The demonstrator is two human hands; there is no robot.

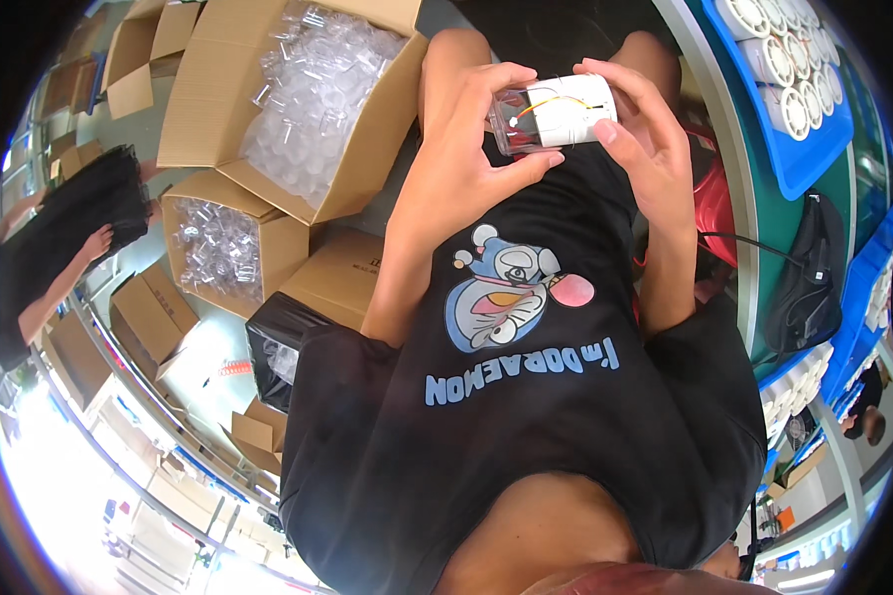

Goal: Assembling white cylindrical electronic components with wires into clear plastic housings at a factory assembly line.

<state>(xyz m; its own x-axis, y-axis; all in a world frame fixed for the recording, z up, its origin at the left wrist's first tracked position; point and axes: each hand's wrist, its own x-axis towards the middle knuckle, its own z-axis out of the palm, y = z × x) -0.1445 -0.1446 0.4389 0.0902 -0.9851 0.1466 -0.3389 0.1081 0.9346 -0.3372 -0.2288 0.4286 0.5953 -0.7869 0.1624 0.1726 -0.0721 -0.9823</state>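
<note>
Left fingers point(539, 165) grip the clear cup point(501, 127), right fingers point(620, 142) the white cylinder point(575, 111), both right of the open box point(377, 129). The cylinder seems light and stiff, its wires point(554, 98) fragile; the cup, probably slick, suits a side-wall hold.

Upper centre of frame: left hand point(466, 149), thumb and forefinger in C-grip; right hand point(653, 144) facing it, fingers curled; forearms point(403, 268) bare.
</note>
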